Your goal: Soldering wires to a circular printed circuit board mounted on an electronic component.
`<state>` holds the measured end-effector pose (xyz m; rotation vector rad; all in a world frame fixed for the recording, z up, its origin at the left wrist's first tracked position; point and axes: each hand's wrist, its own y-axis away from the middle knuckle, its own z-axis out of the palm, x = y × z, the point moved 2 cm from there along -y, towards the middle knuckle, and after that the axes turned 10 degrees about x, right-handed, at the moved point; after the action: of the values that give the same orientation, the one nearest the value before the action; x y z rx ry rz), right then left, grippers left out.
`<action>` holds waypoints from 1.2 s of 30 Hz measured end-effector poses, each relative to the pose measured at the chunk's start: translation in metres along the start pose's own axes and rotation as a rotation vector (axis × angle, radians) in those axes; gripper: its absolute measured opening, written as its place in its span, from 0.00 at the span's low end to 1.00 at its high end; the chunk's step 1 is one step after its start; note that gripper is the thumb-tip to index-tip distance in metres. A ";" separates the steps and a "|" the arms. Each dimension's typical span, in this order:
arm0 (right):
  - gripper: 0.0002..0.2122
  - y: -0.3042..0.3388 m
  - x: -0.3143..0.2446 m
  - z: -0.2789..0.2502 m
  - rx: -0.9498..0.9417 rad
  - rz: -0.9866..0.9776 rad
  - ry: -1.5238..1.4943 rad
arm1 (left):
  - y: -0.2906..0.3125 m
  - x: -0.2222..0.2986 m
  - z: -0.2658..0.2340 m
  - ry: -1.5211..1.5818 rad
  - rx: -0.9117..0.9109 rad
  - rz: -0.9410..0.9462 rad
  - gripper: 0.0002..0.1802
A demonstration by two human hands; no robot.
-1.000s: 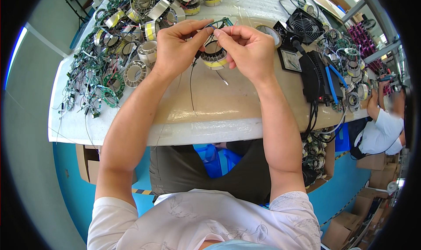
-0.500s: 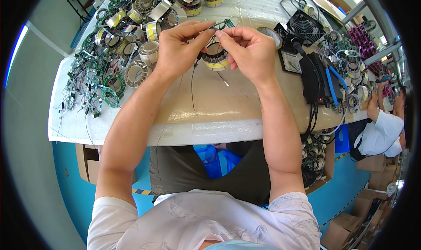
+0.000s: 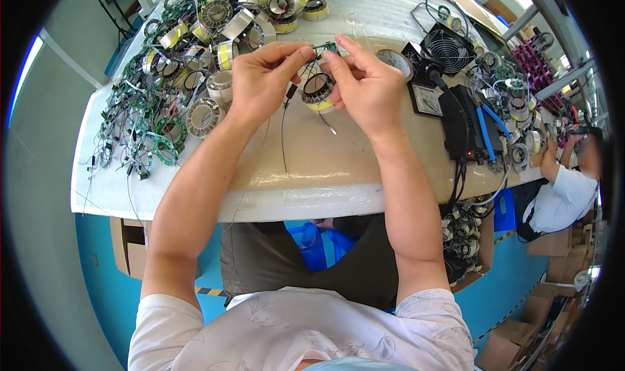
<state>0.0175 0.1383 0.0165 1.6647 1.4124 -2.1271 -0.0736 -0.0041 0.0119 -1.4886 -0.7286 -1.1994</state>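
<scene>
In front of me a small curved green circuit board with thin wires is held up above the table. My left hand is closed, pinching its left end between thumb and forefinger. My right hand has thumb and forefinger around its right end, beside a thin red wire; the exact contact is partly hidden. Just below, between the hands, is a ring-shaped motor coil with yellow tape, its upper part dark. A black cable hangs from beneath my left hand, and a short lead with a pale tip lies near the coil.
Tangled circuit boards and wires and taped coils crowd the left side. To the right are a fan, a black soldering station, blue-handled pliers, a wire spool and more coils. A person works at far right.
The circuit board has come down slightly and tilted. My right forefinger has lifted and straightened away from the thumb. The coil beneath appears turned a little.
</scene>
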 end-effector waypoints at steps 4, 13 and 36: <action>0.13 0.000 0.001 -0.003 0.004 -0.038 0.035 | -0.001 -0.002 0.003 0.013 -0.028 0.053 0.10; 0.08 0.000 0.002 -0.001 0.084 -0.277 0.234 | 0.002 0.005 0.004 -0.016 -0.039 -0.001 0.09; 0.04 0.002 0.002 0.004 0.126 -0.267 0.133 | 0.006 0.005 0.003 0.022 0.019 0.023 0.11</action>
<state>0.0150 0.1344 0.0136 1.7810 1.6540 -2.3264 -0.0653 -0.0032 0.0148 -1.4621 -0.7044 -1.1867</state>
